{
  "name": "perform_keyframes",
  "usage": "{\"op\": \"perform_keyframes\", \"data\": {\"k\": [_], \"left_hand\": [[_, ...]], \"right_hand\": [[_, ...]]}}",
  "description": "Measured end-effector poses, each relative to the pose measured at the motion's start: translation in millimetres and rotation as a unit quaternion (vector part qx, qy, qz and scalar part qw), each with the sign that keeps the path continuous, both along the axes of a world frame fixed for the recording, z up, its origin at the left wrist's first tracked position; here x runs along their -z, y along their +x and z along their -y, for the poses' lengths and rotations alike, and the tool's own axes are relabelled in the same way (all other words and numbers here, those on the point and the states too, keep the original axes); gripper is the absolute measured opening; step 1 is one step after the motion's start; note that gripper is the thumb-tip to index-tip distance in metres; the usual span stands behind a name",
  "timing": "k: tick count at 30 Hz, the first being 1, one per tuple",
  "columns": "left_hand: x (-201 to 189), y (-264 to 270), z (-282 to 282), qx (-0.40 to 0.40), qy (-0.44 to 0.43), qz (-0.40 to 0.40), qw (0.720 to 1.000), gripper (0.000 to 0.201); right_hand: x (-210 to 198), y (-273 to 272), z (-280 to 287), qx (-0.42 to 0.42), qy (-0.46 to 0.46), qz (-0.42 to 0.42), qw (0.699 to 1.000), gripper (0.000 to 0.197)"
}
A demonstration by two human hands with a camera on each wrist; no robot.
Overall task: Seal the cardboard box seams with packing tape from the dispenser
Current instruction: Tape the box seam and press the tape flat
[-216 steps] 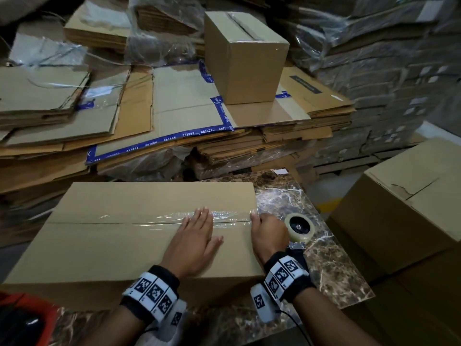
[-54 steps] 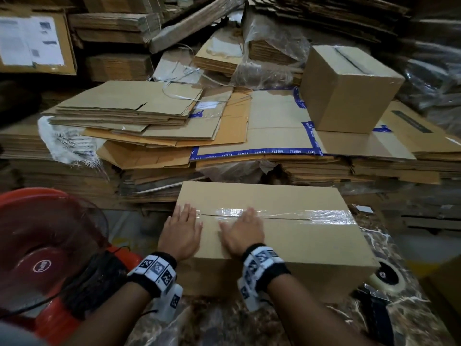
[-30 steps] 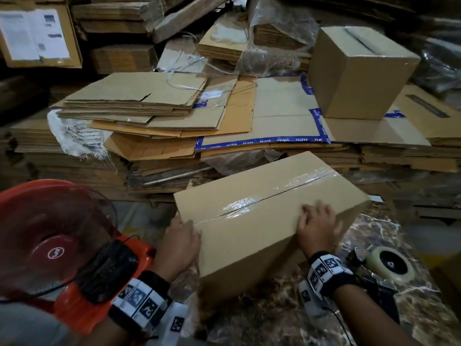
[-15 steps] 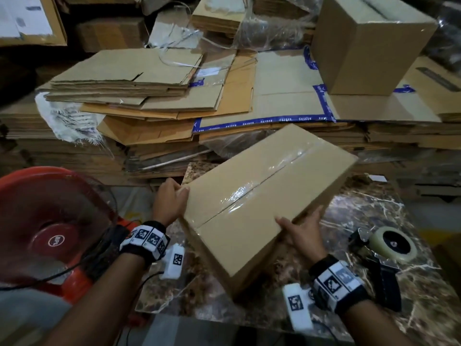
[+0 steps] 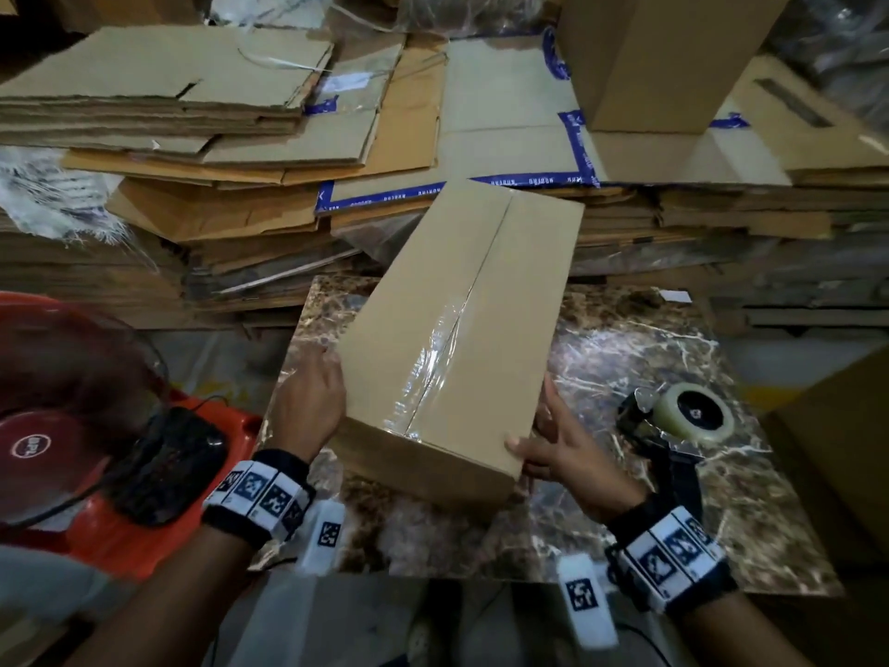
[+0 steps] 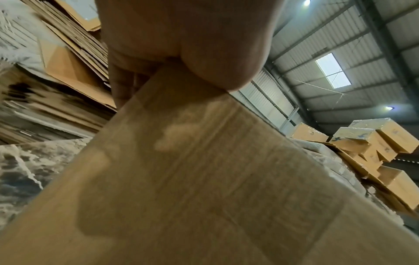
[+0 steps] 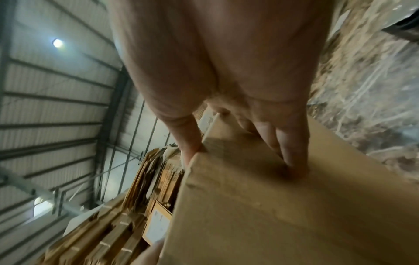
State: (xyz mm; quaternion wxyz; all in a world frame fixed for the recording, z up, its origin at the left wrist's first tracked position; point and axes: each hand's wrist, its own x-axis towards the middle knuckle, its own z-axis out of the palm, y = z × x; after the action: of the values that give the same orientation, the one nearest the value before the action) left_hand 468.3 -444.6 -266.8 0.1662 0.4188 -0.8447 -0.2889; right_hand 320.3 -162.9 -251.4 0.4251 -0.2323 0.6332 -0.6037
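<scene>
The brown cardboard box [image 5: 457,329] lies on the marble table [image 5: 649,358] with its long axis pointing away from me. Clear tape [image 5: 445,351] runs shiny along its top centre seam. My left hand [image 5: 310,402] grips the near left edge of the box, fingers hidden behind the side wall. My right hand [image 5: 548,442] holds the near right corner, thumb on the top edge and fingers along the side. In the right wrist view the thumb and fingers [image 7: 292,154] straddle that corner. The tape dispenser [image 5: 673,421] lies on the table to the right of the box, untouched.
An orange fan [image 5: 72,426] stands close on the left. Stacks of flattened cardboard [image 5: 216,113] fill the back, with an upright box [image 5: 664,55] on them at back right. Another large carton [image 5: 842,450] stands at the right edge.
The box has swung from lying crosswise to pointing away from me. Both hands left the taped top, took hold of its sides and now sit at its near end.
</scene>
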Motion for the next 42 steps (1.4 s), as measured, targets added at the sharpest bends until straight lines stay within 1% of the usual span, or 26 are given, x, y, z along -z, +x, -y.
{"op": "perform_keyframes", "data": {"k": [2,4,7,9,12,13,16,20,23,26,30,33,36,38,39,41,42], "left_hand": [[0.5,-0.6,-9.2,0.025,0.001,0.000,1.000,0.045],[1.2,-3.0,-24.0,0.045,0.001,-0.004,0.999,0.046],[0.1,-6.9,-56.9,0.059,0.002,-0.008,0.998,0.042],[0.6,-8.7,-76.7,0.057,-0.001,-0.006,0.998,0.045],[2.0,-12.4,-102.9,0.070,-0.009,-0.003,0.997,0.057],[2.5,-14.0,-112.4,0.076,-0.010,-0.002,0.997,0.058],[1.5,-17.7,-144.3,0.080,-0.015,0.019,0.996,0.058],[-2.0,-3.6,-181.4,0.075,-0.021,0.027,0.997,0.058],[2.7,7.0,-193.6,0.041,0.003,-0.001,0.999,0.060],[4.8,13.3,-202.3,0.002,0.010,-0.007,1.000,0.062],[0.0,13.3,-205.5,-0.047,0.021,-0.006,0.999,0.074],[-4.6,1.0,-190.3,-0.093,-0.003,0.036,0.995,0.071],[-12.7,-12.6,-172.3,-0.114,-0.061,0.140,0.982,0.062],[-22.3,-24.5,-167.3,-0.089,-0.110,0.192,0.971,0.063],[-25.9,-33.3,-166.6,-0.062,-0.136,0.199,0.969,0.065],[-34.2,-58.0,-170.2,0.005,-0.164,0.177,0.970,0.069],[-38.5,-73.1,-175.0,0.038,-0.171,0.162,0.971,0.072]], "right_hand": [[-3.2,-5.6,-5.4,0.020,-0.004,0.020,1.000,0.084],[-3.1,-12.9,-15.8,0.055,-0.016,0.024,0.998,0.073],[-3.1,-23.2,-31.2,0.104,-0.024,0.000,0.994,0.060],[-3.9,-30.4,-41.0,0.121,-0.020,-0.025,0.992,0.056],[-5.7,-40.0,-57.9,0.130,-0.010,-0.059,0.990,0.053],[-5.7,-43.5,-64.2,0.130,-0.005,-0.068,0.989,0.052],[-4.2,-57.8,-84.8,0.120,0.009,-0.102,0.988,0.052],[0.4,-76.3,-103.7,0.070,0.013,-0.121,0.990,0.054],[3.3,-86.4,-93.9,0.042,0.006,-0.136,0.990,0.053],[6.3,-96.5,-70.3,0.023,0.003,-0.164,0.986,0.050],[7.1,-108.5,-34.2,-0.004,0.000,-0.199,0.980,0.046],[7.2,-118.2,-8.1,-0.037,-0.009,-0.222,0.974,0.045],[7.4,-128.4,9.3,-0.043,0.005,-0.214,0.976,0.046],[8.7,-133.4,8.8,-0.039,0.022,-0.177,0.983,0.046],[10.2,-135.1,4.1,-0.033,0.034,-0.154,0.987,0.048],[19.4,-141.3,-11.7,-0.003,0.045,-0.105,0.993,0.050],[26.6,-146.3,-21.9,0.017,0.052,-0.094,0.994,0.049]]}}
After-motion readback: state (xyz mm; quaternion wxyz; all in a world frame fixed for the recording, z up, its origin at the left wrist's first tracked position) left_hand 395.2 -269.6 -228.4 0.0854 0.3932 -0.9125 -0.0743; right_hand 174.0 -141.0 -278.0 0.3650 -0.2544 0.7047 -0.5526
